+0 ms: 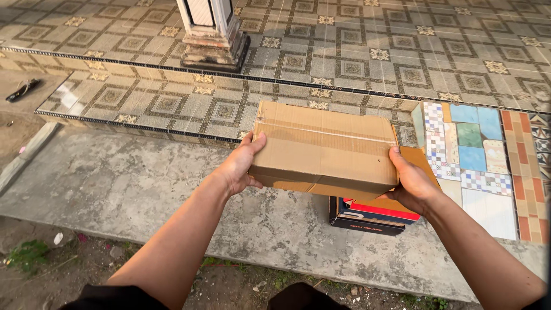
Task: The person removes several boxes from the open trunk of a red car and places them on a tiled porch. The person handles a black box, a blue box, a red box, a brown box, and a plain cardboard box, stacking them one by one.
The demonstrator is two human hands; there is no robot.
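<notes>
I hold a closed brown cardboard box [324, 146] in the air in front of me, taped along its top seam. My left hand [240, 166] grips its left end, thumb on top. My right hand [412, 185] grips its right end from below and the side. Under the box, on the concrete, lies a dark flat box [367, 216] with red and blue stripes, partly hidden by the cardboard box and my right hand.
A concrete slab [143, 189] runs below two tiled steps [166, 106]. A white pillar base [212, 37] stands on the upper step. A patch of mixed coloured tiles [488, 155] lies at right. A dark sandal [23, 89] lies far left. Dirt and weeds border the near edge.
</notes>
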